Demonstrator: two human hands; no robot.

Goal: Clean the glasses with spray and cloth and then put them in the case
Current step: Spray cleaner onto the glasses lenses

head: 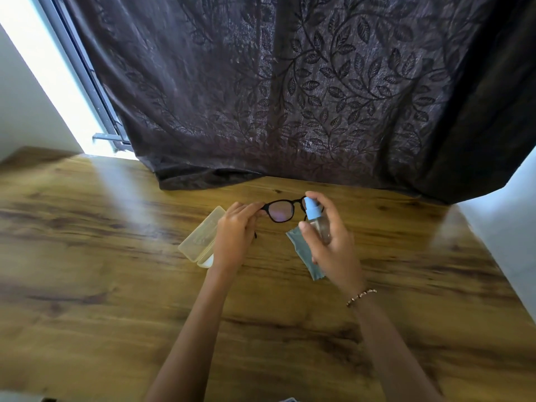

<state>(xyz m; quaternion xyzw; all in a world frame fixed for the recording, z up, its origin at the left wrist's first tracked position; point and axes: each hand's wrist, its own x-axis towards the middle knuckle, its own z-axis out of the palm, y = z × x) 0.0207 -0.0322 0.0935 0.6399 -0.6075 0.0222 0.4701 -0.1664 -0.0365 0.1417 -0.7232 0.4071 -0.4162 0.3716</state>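
Note:
Black-framed glasses (280, 210) are held up above the wooden table by my left hand (236, 236), which grips the frame's left end. My right hand (330, 239) is wrapped around a small clear spray bottle (314, 217) with a light blue top, index finger on the top, the nozzle close to the right lens. The right lens is mostly hidden behind the bottle. A grey-blue cloth (303, 252) lies flat on the table under my right hand. A translucent yellowish case (200, 236) lies on the table just left of my left hand, partly covered by it.
The wooden table (116, 285) fills the lower view. A dark leaf-patterned curtain (290, 97) hangs behind and its hem rests on the table's far edge. A bright window strip (58, 82) is at far left. A bracelet (361, 297) is on my right wrist.

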